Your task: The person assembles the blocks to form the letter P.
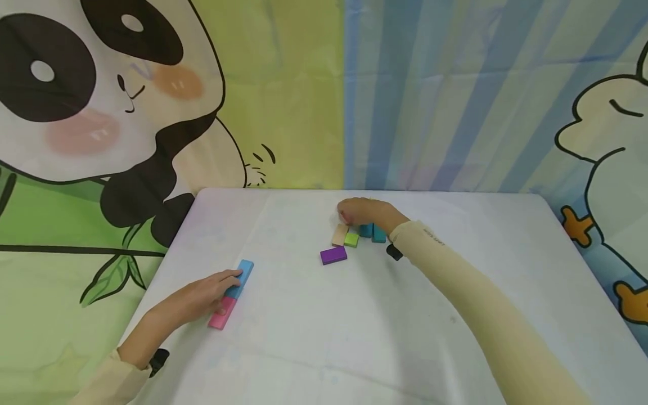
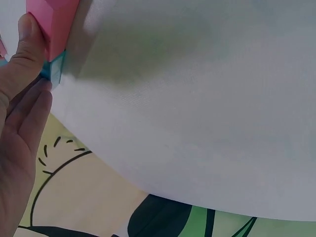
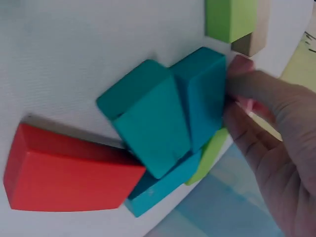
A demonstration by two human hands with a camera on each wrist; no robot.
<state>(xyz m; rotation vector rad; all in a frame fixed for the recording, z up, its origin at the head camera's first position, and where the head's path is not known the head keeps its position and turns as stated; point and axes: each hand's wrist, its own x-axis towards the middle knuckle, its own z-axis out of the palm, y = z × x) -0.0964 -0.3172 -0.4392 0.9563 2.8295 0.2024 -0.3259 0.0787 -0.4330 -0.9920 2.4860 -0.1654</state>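
A blue block and a pink block lie end to end at the left of the table. My left hand holds this pair, thumb against the pink block and fingers over the blue one. At the table's far side, my right hand pinches a small pink block, mostly hidden by the thumb and fingers. Close to that hand are teal blocks, a darker blue-teal block, a red block and a light green block.
A purple block lies in front of the cluster, near a tan wooden block. Another light green block sits behind the teal ones. The white table ends at a printed cloth backdrop.
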